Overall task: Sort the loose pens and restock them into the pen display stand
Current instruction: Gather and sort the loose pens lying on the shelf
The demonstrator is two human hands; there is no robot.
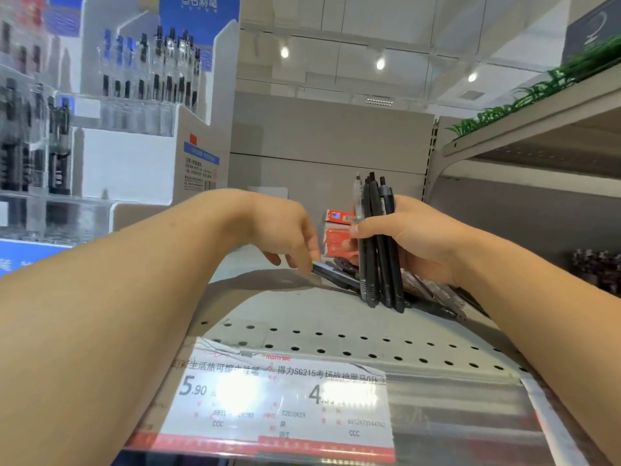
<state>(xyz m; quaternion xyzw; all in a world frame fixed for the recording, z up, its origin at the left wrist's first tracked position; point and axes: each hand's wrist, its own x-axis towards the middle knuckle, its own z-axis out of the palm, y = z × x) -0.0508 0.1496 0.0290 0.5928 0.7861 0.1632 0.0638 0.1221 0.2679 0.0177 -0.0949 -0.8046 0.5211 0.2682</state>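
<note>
Reading the writing: the price label strip (279, 395) on the shelf's front edge shows "5.90" on its left tag, a "4" with glare over the rest on its right tag, the red word "many" above, the code "SG215" in a line of Chinese characters, "32010619", and "CCC" twice.
Shelf: a grey perforated metal shelf (336, 341) carries everything.
Display stand: the white and blue pen display stand (141, 105) stands at the left on the shelf, its blue header printed with four white Chinese characters; a blue band, small print and a barcode mark its side panel.
Stand contents: upright pens with blue and black caps fill its tiers; motion blur prevents a count.
Right hand: the right hand (413, 240) is closed around a bundle of pens (378, 243) held upright, tips touching the shelf; about five, four dark and one clear.
Left hand: the left hand (285, 230) pinches the end of one dark loose pen (332, 275) lying on the shelf.
Loose pile: more loose pens (433, 294) lie behind the bundle, overlapping, number unclear.
Boxes: two red and white boxes (337, 235) sit stacked behind the hands.
Upper shelf: green plastic grass (537, 89) lines its edge.
</note>
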